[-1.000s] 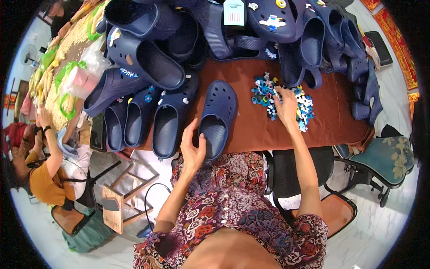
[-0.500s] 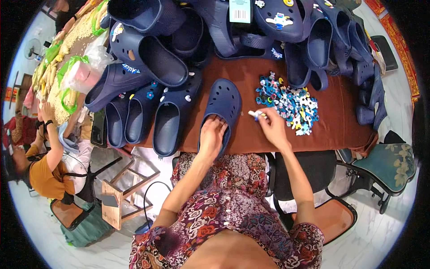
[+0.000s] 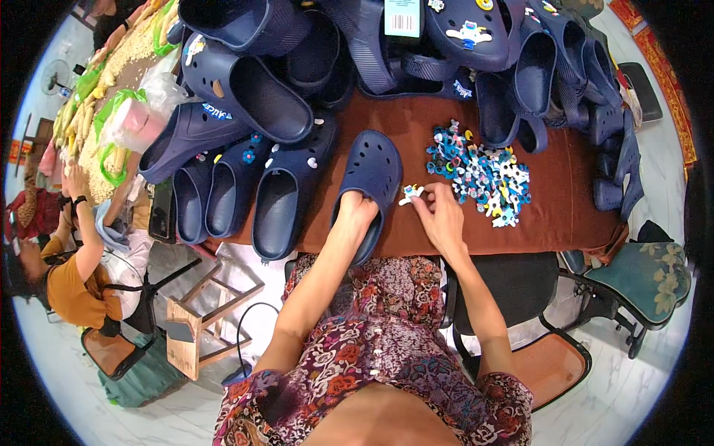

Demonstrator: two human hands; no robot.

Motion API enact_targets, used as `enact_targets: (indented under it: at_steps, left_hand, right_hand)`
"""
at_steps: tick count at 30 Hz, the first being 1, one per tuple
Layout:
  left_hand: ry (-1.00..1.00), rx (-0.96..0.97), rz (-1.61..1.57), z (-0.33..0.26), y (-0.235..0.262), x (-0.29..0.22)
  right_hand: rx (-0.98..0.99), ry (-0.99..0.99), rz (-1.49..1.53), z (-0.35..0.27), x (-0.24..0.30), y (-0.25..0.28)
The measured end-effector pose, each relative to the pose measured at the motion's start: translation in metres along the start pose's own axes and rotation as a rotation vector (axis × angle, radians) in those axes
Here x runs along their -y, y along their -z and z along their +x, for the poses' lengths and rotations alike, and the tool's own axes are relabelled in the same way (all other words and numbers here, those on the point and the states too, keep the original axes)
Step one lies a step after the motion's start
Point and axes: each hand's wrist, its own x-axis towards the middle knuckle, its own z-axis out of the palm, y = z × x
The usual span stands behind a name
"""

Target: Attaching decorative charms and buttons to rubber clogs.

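Note:
A navy clog (image 3: 370,169) with round vent holes lies at the table's front, toe pointing away from me. My left hand (image 3: 358,208) is pushed into its opening, so its fingers are hidden under the toe part. Just right of the clog, my right hand (image 3: 440,212) pinches a small white shoe charm (image 3: 410,195) with a touch of yellow between thumb and fingers. The charm is close to the clog but apart from it. A loose pile of blue, white and black shoe charms (image 3: 483,178) spreads over the brown cloth to the right of that hand.
Decorated navy clogs (image 3: 286,189) stand to the left, and more clogs (image 3: 513,63) are heaped along the back. The brown tablecloth (image 3: 401,119) ends just before my lap. A co-worker (image 3: 85,282) sits at far left beside corn. Office chairs (image 3: 645,275) stand at right.
My left hand has slid deeper into the clog, hiding its fingers. My right hand has moved slightly left with the charm, which now shows more fully beside the clog.

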Motion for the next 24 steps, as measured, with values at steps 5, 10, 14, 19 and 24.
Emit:
enact_targets:
  at_steps: [5, 10, 14, 19, 24]
  left_hand:
    - [-0.039, -0.050, 0.000, -0.002, -0.001, 0.002]
    - [-0.047, -0.012, -0.008, -0.024, -0.004, -0.002]
    - [-0.067, -0.020, 0.062, -0.044, -0.007, 0.001]
    - [-0.085, -0.031, 0.150, -0.068, -0.007, 0.007]
    - [-0.087, -0.130, 0.287, -0.083, 0.004, 0.016]
  right_hand:
    - [-0.086, 0.145, -0.059, -0.004, -0.008, -0.018]
    - [-0.071, 0.143, 0.041, -0.002, -0.008, -0.019]
    - [-0.010, -0.035, 0.452, 0.003, -0.012, -0.015]
    - [0.127, -0.039, 0.785, 0.020, -0.019, 0.001]
    - [0.308, 0.045, 0.925, 0.025, 0.006, 0.022]
